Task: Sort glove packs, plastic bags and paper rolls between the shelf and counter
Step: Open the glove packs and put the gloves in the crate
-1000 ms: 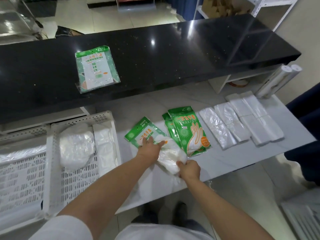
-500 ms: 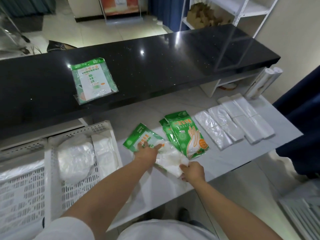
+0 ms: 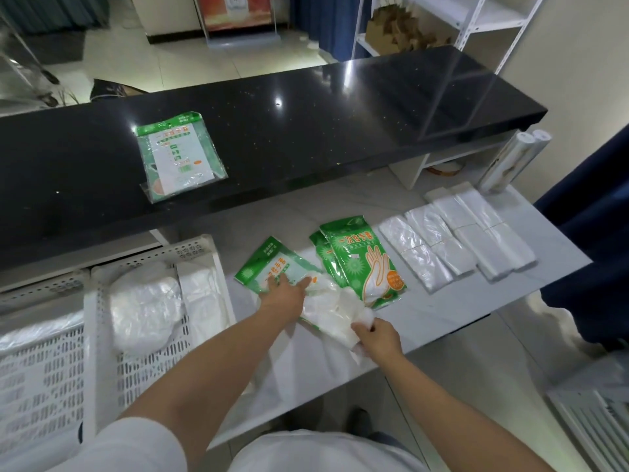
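On the white marble shelf [image 3: 425, 321] lies a green glove pack [image 3: 272, 267]; my left hand [image 3: 286, 294] rests on it with the fingers spread flat. White gloves [image 3: 326, 311] spill out of its near end, and my right hand [image 3: 376, 338] pinches their lower edge. Two more green glove packs [image 3: 364, 264] lie stacked just to the right. Another glove pack [image 3: 177, 155] lies back side up on the black counter [image 3: 340, 114]. Several folded clear plastic bags [image 3: 452, 240] lie in rows further right. Two paper rolls [image 3: 514, 161] lean at the shelf's far right end.
A white perforated crate [image 3: 102, 335] at the left holds bundles of white plastic [image 3: 143, 308]. A white metal rack with brown cardboard [image 3: 408, 32] stands behind the counter. A dark blue cloth [image 3: 592, 233] hangs at the right edge.
Both hands stay on the same pack and the loose gloves, almost unmoved. The view has tilted up, showing more of the floor and rack behind the counter.
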A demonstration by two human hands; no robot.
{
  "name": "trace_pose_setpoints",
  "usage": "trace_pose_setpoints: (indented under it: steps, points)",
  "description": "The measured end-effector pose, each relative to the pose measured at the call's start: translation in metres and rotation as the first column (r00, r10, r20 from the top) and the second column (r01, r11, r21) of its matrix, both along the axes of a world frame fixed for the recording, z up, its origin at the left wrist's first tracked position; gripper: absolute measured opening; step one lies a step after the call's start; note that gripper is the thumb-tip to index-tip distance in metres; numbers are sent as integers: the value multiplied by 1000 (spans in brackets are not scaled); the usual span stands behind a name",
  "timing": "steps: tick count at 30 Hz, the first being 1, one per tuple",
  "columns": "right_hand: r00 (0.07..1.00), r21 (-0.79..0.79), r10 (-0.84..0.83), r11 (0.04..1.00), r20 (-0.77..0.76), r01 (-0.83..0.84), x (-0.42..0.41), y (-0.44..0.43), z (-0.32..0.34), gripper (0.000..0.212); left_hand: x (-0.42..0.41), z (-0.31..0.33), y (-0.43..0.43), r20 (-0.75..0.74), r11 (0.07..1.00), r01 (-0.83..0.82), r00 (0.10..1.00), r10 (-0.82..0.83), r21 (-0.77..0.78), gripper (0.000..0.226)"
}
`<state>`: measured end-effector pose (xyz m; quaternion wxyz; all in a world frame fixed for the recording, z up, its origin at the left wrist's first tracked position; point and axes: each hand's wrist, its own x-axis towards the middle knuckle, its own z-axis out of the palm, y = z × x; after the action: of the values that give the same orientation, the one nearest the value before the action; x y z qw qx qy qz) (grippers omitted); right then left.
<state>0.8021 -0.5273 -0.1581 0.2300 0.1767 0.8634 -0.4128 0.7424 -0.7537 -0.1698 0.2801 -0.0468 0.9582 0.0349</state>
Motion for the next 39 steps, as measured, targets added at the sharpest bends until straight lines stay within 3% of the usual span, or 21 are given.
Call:
trace_pose_setpoints:
  steps: [5,8,14,20,27,34,39]
  points:
    - [994,-160,-108,982,-33,101,3,-10,-3,60,12,-2,-1,-23,996,-42,999,44,79,53]
    - [991,-124,-125,985,-52,118,5,-18,-2,67,17,-5,-1,-1,998,-21,1000,21,61,60]
    - [984,-9,58,998,-169,-61,8,-24,1,48,24,-9,2,-15,999,-19,1000,19,30,57]
    - [993,33,83,996,-88,-81,-5,-20,0,35,28,-10,4,-36,996,-61,997,63,61,50]
    - [995,70,94,993,-16,-92,-9,-4,-2,27,2,-25,-32,92,992,-128,988,128,-5,75]
    - [997,-21,59,998,48,-58,1,23,-6,20,11,-3,-21,101,975,-210,974,203,68,70]
    - [999,-163,3,987,42,4,3,30,-4,13,35,3,-6,-45,990,-101,993,106,97,77]
